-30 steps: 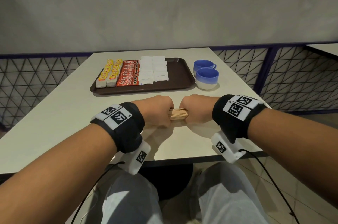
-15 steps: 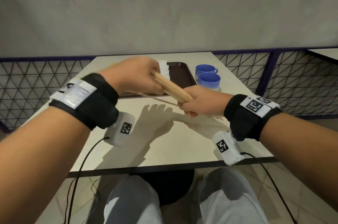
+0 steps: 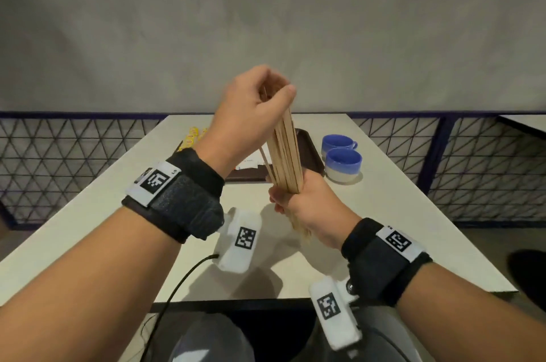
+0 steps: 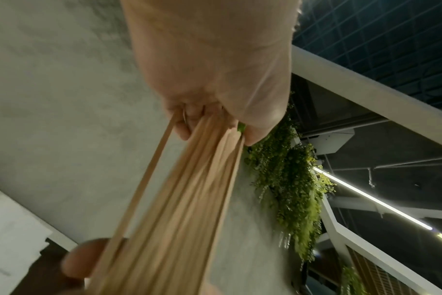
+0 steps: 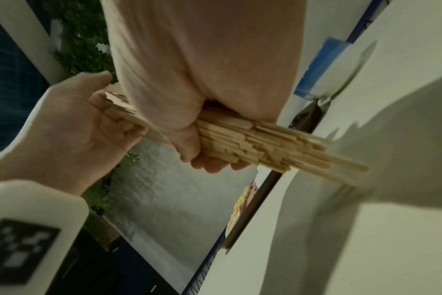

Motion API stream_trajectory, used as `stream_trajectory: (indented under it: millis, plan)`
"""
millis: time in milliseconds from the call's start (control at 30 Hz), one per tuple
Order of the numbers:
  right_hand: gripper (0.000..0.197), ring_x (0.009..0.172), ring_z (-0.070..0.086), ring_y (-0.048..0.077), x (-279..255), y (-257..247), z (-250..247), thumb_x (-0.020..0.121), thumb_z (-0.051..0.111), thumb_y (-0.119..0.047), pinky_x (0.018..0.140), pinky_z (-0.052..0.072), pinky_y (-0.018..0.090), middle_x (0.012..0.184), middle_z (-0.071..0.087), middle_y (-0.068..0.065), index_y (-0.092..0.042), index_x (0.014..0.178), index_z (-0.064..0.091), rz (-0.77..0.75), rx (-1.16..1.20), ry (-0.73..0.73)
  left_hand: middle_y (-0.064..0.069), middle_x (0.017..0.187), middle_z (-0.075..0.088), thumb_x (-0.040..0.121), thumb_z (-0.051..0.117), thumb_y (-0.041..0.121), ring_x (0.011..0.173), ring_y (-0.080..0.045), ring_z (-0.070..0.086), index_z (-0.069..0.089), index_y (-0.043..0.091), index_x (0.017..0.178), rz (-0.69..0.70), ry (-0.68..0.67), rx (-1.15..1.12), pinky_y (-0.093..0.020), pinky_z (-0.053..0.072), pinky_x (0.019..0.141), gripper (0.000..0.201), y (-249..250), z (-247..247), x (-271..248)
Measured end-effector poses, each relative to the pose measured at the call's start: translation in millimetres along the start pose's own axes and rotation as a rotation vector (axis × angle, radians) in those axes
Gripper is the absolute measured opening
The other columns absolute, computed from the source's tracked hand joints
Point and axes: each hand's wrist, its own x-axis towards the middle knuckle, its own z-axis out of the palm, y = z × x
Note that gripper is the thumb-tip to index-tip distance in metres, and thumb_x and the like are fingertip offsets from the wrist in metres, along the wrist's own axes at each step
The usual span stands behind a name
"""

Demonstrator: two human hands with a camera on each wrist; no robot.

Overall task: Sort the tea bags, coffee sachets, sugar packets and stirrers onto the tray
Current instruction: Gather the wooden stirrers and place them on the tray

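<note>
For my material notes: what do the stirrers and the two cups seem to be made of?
Stirrers: probably bare, unvarnished wood; pale tan, matte, flat thin strips.
Cups: probably glazed ceramic; blue above, off-white below, with a smooth soft sheen. Plastic cannot be excluded.

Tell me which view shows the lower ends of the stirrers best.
The right wrist view: the uneven lower ends of the stirrers fan out below the right hand. The head view half hides them behind that hand. The left wrist view shows only the upper lengths, blurred.

Matt wooden stirrers [image 3: 286,155]; glossy ceramic cups [image 3: 342,161]; smooth table [image 3: 399,228]
</note>
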Motion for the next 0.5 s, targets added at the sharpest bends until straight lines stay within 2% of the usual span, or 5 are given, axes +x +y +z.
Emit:
stream_trajectory:
  millis: [100,200,300,400,500]
  plan:
    - [0.013,0.077,0.064,0.020,-6,13,8,0.096,0.067,-0.010,0.075,0.059,0.041,0.083,0.067,0.007,-0.004,0.107,0.065,-0.011,0.084,0.081,0.015,0.075,0.059,0.097,0.068,0.024,0.066,0.002,0.053,0.072,0.021,0.097,0.041,-0.015,0.003,-0.014,0.043,0.064,0.005,6,16,-9]
    - [0.021,0.067,0.062,0.018,-9,25,16,0.093,0.071,-0.010,0.066,0.056,0.033,0.076,0.063,0.012,0.008,0.100,0.064,0.026,0.119,0.155,0.014,0.073,0.064,0.095,0.069,0.020,0.064,-0.003,0.057,0.072,0.024,0.093,0.067,-0.055,0.003,-0.013,0.046,0.063,0.006,7,31,-23]
    - [0.022,0.058,0.062,0.014,-9,32,20,0.088,0.076,-0.015,0.056,0.051,0.024,0.069,0.065,0.009,0.003,0.094,0.066,0.107,0.080,0.216,0.008,0.076,0.067,0.097,0.067,0.017,0.066,-0.005,0.060,0.073,0.019,0.105,0.125,-0.093,0.053,-0.011,0.045,0.064,0.010,11,40,-33]
    - [0.018,0.064,0.061,0.025,-8,28,17,0.086,0.077,-0.017,0.056,0.050,0.030,0.060,0.069,0.001,-0.003,0.088,0.065,0.113,0.079,0.214,0.006,0.079,0.071,0.097,0.068,0.019,0.069,-0.006,0.064,0.073,0.016,0.110,0.248,-0.010,0.083,-0.018,0.050,0.069,0.015,17,38,-34]
    - [0.021,0.065,0.061,0.028,-15,26,19,0.086,0.076,-0.013,0.058,0.052,0.040,0.062,0.068,0.002,0.002,0.092,0.063,0.083,0.101,0.198,0.015,0.082,0.070,0.098,0.067,0.027,0.070,0.010,0.057,0.077,0.017,0.097,0.287,0.068,0.150,-0.010,0.041,0.068,0.014,19,34,-31]
